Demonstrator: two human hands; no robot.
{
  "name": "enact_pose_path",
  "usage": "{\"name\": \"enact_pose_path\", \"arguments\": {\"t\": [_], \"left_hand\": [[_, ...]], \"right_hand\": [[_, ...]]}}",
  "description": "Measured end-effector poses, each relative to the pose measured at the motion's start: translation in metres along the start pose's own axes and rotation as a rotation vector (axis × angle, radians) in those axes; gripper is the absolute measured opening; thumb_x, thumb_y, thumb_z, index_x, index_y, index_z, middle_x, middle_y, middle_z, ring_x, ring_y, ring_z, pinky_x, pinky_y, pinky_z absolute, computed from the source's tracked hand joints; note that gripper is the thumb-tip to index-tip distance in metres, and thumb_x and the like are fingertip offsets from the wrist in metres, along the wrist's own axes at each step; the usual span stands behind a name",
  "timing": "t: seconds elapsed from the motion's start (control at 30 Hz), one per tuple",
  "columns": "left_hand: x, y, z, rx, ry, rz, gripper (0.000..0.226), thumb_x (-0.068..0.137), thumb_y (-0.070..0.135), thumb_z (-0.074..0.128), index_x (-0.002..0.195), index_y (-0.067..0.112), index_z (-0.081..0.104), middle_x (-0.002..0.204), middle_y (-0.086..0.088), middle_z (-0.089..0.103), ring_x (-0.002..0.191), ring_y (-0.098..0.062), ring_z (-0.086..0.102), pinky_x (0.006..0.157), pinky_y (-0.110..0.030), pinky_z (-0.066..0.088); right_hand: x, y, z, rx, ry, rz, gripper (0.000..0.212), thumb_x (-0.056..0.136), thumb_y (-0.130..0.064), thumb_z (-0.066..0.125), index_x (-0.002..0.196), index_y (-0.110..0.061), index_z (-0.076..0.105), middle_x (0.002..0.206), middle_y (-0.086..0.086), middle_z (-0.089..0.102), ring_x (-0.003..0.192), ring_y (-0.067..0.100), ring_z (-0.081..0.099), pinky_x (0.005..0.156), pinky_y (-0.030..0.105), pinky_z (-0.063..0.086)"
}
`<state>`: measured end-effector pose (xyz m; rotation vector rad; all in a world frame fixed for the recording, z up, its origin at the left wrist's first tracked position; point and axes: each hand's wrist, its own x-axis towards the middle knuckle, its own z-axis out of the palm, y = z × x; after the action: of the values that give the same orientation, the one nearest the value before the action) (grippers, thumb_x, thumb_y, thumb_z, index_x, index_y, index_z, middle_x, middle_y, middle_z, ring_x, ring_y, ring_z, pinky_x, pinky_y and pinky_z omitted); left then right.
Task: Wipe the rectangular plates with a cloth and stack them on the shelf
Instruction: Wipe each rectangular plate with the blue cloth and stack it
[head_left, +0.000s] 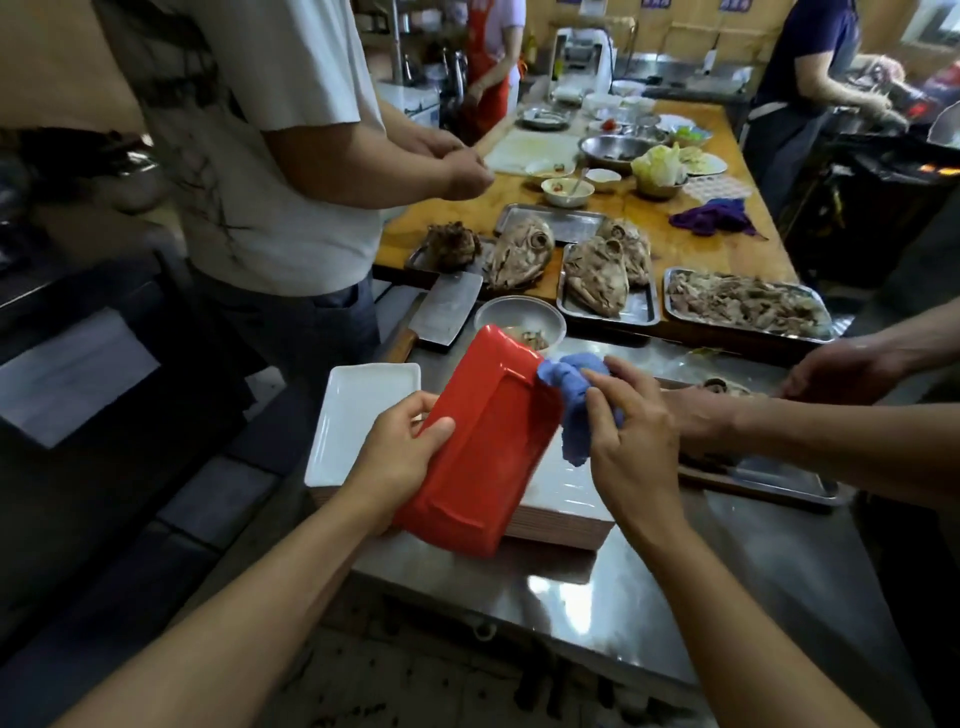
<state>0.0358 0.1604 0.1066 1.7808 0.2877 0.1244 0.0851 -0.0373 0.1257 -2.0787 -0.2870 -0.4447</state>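
My left hand grips the left edge of a red rectangular plate, held tilted with its underside toward me above the steel counter. A bunched blue cloth is in my right hand and presses against the plate's upper right edge. Under the red plate lies a stack of rectangular plates, its top one white and glossy. One white rectangular plate rests on the counter's left end, partly over the edge.
A cleaver and a steel bowl lie just behind the plates. Another person's hands work at a tray on the right. A person in a white shirt stands close on the left. Trays of cooked meat cover the wooden table.
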Motion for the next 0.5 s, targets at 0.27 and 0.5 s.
{"name": "enact_pose_path", "arguments": {"t": [0.27,0.5], "left_hand": [[-0.018,-0.012,-0.028,-0.292,-0.053,-0.042,0.024,0.095,0.009,0.052,0.080,0.023,0.064,0.072,-0.007,0.071,0.059,-0.016,0.066,0.055,-0.026,0.053],[-0.022,-0.016,-0.030,-0.424,0.028,-0.084,0.012,0.093,0.011,0.054,0.090,0.016,0.064,0.075,-0.012,0.070,0.059,-0.018,0.066,0.055,-0.029,0.055]], "right_hand": [[0.014,-0.044,0.058,0.018,-0.233,-0.314,0.031,0.083,0.002,0.059,0.113,-0.006,0.067,0.128,0.013,0.054,0.119,0.028,0.049,0.102,0.037,0.039],[0.015,-0.034,0.075,-0.340,-0.270,-0.438,0.043,0.095,-0.020,0.048,0.137,-0.011,0.047,0.139,0.018,0.044,0.124,0.035,0.044,0.102,0.045,0.038]]}}
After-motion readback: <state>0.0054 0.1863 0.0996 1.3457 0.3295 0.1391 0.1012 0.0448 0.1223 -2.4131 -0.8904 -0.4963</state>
